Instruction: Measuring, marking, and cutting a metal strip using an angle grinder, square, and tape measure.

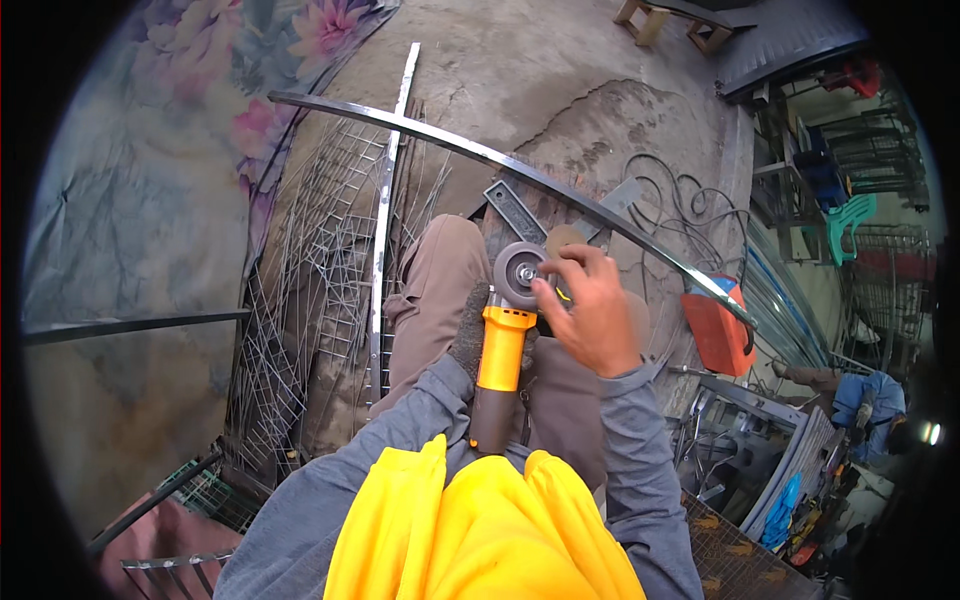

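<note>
An orange and grey angle grinder [499,358] lies over my lap with its round disc end [520,274] pointing away from me. My left hand [470,332], in a dark knitted glove, grips the grinder's orange body from the left. My bare right hand [590,305] sits at the disc end, fingertips pinched on the hub at the disc's middle. A small round tan disc [562,238] shows just beyond my right fingers. My knees in brown trousers [440,285] are under the tool.
A long curved flat steel bar [470,150] arches across in front of my knees. A straight steel strip [385,200] and wire mesh panels [310,290] lie on the concrete at left. An orange welding machine [715,325] with coiled cables stands at right. Metal racks fill the right edge.
</note>
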`<state>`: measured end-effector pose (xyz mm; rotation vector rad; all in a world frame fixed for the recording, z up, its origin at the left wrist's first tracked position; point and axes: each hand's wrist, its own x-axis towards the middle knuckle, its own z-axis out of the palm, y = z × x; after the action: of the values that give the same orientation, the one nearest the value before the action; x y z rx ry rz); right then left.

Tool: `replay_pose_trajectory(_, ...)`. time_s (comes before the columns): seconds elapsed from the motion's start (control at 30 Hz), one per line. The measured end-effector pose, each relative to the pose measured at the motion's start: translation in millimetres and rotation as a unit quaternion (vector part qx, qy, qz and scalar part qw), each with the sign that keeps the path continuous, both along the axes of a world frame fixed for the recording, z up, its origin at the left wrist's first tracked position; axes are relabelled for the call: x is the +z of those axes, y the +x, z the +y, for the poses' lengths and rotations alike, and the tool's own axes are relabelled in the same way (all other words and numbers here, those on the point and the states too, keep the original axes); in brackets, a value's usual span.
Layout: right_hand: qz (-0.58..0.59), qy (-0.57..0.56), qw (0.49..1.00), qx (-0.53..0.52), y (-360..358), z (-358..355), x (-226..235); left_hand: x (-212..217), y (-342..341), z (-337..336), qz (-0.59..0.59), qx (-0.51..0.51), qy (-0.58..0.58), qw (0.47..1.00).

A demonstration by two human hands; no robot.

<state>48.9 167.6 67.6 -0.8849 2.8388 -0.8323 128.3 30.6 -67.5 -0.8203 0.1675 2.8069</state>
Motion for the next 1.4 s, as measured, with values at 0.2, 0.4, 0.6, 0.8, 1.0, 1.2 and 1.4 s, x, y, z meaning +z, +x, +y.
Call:
replay_pose_trajectory(0.2,0.004,-0.051,0.998,0.030,-3.4,-3.3,-7.5,-3.4,-2.4,-2.7,0.010,-0.030,0.020,0.999)
replay_pose_trajectory(0.4,-0.020,-0.039,0.999,0.002,-2.1,-1.6,-13.1,-6.1,-0.9,-5.8,0.020,-0.059,0.037,0.997)
replay_pose_trajectory(0.6,-0.066,-0.055,0.996,-0.019,2.3,-4.4,-12.7,-9.8,-5.3,-3.7,0.025,-0.086,0.048,0.995)
replay_pose_trajectory(0.8,-0.092,-0.082,0.992,0.008,-1.6,-1.9,-25.8,-12.2,1.8,-2.4,0.032,-0.128,0.060,0.989)
replay_pose_trajectory(1.0,-0.028,-0.164,0.982,-0.092,-8.7,-6.0,-46.5,-21.9,4.3,-7.8,0.037,-0.174,0.083,0.981)
replay_pose_trajectory(1.2,-0.360,-0.431,0.766,-0.313,-14.8,18.6,-55.7,-27.9,8.9,-1.2,0.034,-0.203,0.102,0.973)
replay_pose_trajectory(1.4,-0.411,-0.336,0.812,-0.244,-2.9,21.4,-60.9,-20.6,11.3,-10.9,-0.022,-0.217,0.066,0.974)
